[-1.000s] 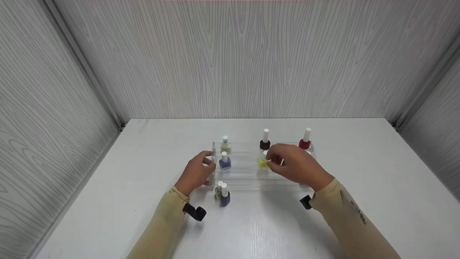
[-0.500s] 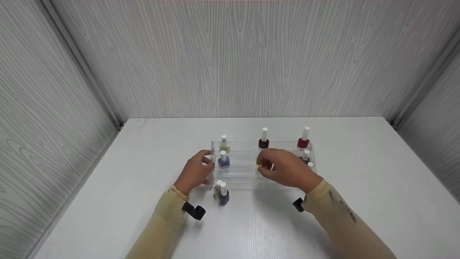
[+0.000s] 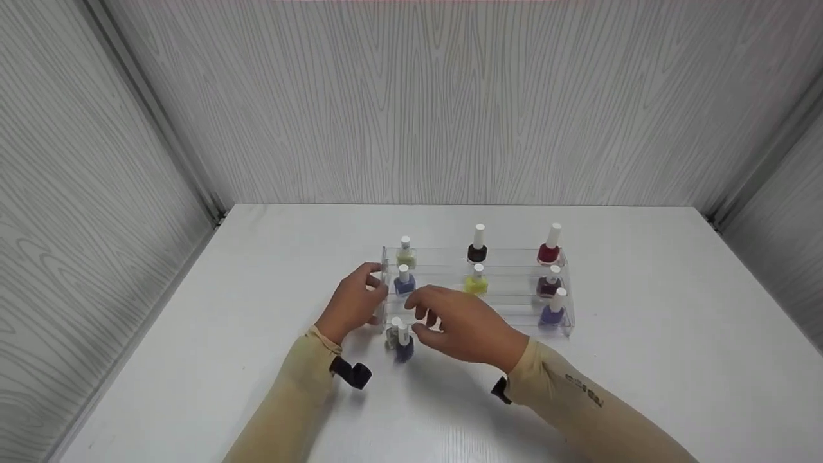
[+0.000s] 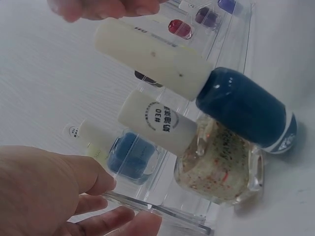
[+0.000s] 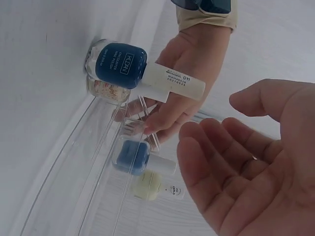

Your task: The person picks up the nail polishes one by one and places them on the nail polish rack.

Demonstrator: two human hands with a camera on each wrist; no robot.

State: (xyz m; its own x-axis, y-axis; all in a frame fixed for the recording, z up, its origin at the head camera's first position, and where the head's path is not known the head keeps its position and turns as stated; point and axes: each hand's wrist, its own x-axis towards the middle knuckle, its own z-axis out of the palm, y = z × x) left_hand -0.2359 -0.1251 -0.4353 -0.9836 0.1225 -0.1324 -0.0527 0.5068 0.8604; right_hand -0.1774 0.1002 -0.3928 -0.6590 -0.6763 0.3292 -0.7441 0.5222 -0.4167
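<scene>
My left hand (image 3: 352,301) grips the left end panel of a clear tiered display rack (image 3: 514,313). Just in front of that end, a dark blue nail polish bottle (image 5: 120,65) with a white cap stands upright on the table. Close against it is a glitter-flecked nail polish bottle (image 4: 216,164), partly hidden. My right hand (image 3: 469,326) hovers beside their caps, thumb and fingers apart and loosely bent, holding nothing. A yellow nail polish bottle (image 3: 476,284) sits in the middle of the rack's middle tier.
On the rack's left stand pale yellow (image 3: 406,257) and lighter blue (image 3: 404,284) bottles. Black (image 3: 477,253) and red (image 3: 548,252) ones occupy the top tier; dark plum (image 3: 548,286) and purple (image 3: 551,315) bottles line the right side. White wood-grain panels (image 3: 411,103) enclose the table.
My right hand has let go of the yellow bottle on the middle tier and moved left and toward the front, to the two standing bottles. My left hand has stayed at the rack's end.
</scene>
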